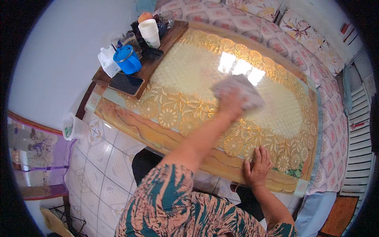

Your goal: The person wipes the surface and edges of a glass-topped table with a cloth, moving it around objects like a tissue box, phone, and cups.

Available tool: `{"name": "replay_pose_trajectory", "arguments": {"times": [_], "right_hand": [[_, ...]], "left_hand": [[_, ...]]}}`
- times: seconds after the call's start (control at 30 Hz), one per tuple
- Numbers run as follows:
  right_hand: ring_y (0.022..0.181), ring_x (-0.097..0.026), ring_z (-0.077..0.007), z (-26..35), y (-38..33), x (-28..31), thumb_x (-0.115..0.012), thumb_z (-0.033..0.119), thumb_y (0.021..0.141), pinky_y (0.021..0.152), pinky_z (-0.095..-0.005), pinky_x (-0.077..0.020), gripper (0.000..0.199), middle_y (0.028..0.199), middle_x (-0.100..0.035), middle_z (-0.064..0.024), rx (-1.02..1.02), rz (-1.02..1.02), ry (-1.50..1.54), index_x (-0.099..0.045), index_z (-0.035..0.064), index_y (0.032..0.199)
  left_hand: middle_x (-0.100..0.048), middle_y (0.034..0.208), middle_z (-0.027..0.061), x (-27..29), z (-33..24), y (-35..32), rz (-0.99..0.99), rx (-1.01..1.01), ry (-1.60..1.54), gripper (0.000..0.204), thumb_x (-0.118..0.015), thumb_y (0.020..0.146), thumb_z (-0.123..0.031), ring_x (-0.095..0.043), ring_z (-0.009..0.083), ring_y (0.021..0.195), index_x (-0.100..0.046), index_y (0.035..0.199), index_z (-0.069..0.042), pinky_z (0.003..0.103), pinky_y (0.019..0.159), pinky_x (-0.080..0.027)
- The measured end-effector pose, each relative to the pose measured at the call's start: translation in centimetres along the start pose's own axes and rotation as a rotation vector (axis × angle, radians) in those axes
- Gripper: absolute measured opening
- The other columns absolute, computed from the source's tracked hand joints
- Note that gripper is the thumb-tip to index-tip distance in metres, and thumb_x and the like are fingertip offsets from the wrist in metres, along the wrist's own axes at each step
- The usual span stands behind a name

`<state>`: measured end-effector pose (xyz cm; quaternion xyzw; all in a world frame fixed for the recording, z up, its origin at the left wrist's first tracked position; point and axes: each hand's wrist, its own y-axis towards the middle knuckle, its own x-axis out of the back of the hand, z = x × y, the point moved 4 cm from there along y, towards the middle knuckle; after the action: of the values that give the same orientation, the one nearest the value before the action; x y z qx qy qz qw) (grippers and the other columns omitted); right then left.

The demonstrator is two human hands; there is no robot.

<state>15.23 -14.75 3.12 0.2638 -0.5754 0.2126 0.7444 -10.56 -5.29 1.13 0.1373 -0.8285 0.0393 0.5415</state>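
Note:
My left hand (231,103) presses a crumpled greyish-white cloth (248,90) onto the middle of a low table (173,65). Hand and cloth are smeared by motion, and the fingers are partly lost in the folds. Under them lies a glossy cover with gold flowers, leaves and a pale lattice. My right hand (259,166) rests palm down near the table's front edge, fingers stretched out and holding nothing.
A dark wooden board (158,63) along the table's left end bears a blue mug (127,60), stacked paper cups (149,33), a phone (126,84) and a tissue pack (107,61). A patterned sofa (331,130) borders the far and right sides. A white bin (75,127) stands left.

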Motion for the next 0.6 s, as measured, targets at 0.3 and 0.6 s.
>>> {"name": "replay_pose_trajectory", "arguments": {"times": [0.3,0.6], "right_hand": [[0.135,-0.031,-0.0360,0.8,-0.1,0.2,-0.060,0.034,0.081,0.107,-0.0502,-0.0213,0.063,0.145,-0.037,-0.0173,-0.006,-0.042,0.026,-0.044,0.0046,0.134],[0.133,-0.034,-0.0352,0.1,-0.4,-0.6,-0.060,0.035,0.083,0.105,-0.0507,-0.0245,0.060,0.142,-0.040,-0.0168,0.044,-0.129,0.024,-0.045,0.0060,0.133]], "left_hand": [[-0.021,0.156,0.0082,10.5,19.8,-8.1,-0.087,0.452,0.257,0.062,-0.059,0.086,-0.039,-0.018,0.0299,0.144,-0.036,0.144,-0.036,0.056,0.113,-0.012],[-0.018,0.156,0.0146,7.6,7.8,-21.2,-0.021,0.221,0.216,0.066,-0.062,0.083,-0.038,-0.012,0.0352,0.144,-0.037,0.144,-0.033,0.059,0.112,-0.011]]}}
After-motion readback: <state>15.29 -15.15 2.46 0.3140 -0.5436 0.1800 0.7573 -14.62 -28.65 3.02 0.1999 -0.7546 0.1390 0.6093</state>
